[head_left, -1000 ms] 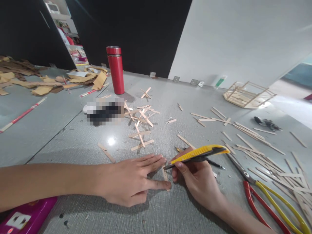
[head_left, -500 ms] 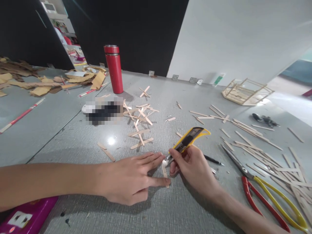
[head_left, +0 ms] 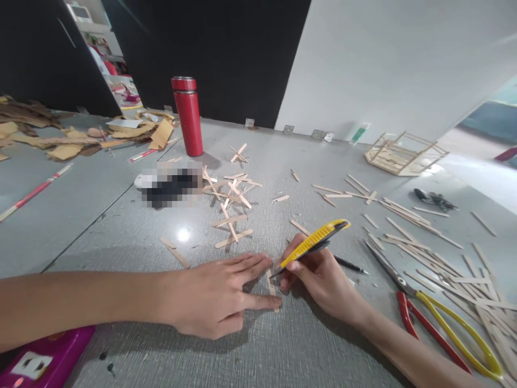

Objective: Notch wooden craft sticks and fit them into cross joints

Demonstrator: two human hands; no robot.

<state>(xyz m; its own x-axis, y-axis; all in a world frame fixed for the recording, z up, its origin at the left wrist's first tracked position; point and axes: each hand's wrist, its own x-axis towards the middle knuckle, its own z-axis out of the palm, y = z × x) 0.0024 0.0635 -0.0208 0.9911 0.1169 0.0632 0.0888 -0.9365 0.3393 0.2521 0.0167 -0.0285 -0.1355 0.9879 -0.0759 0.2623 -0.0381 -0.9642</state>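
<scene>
A short popsicle stick [head_left: 272, 285] lies flat on the grey table, its two ends under the fingers of my left hand [head_left: 222, 296]. That hand is spread out, pressing down with stretched fingers. In my right hand [head_left: 323, 275] is a yellow box cutter [head_left: 317, 241], gripped between thumb and fingers. Its blade points down and left, its tip at the stick between my left fingers. Whether the blade touches the wood I cannot tell. A black pen-like tool [head_left: 350, 264] lies partly hidden behind my right hand.
Crossed sticks [head_left: 232, 215] lie ahead, with a red flask [head_left: 188, 118] behind them. To the right are red-and-yellow-handled snips [head_left: 412, 291], loose sticks [head_left: 436, 253] and a wooden frame [head_left: 404, 153]. A purple power strip [head_left: 60, 358] is at lower left; cardboard scraps [head_left: 72, 140] lie far left.
My right hand has turned the box cutter over, so its yellow back now faces up and its blade tip sits on the stick's right side. My left hand has stayed in place.
</scene>
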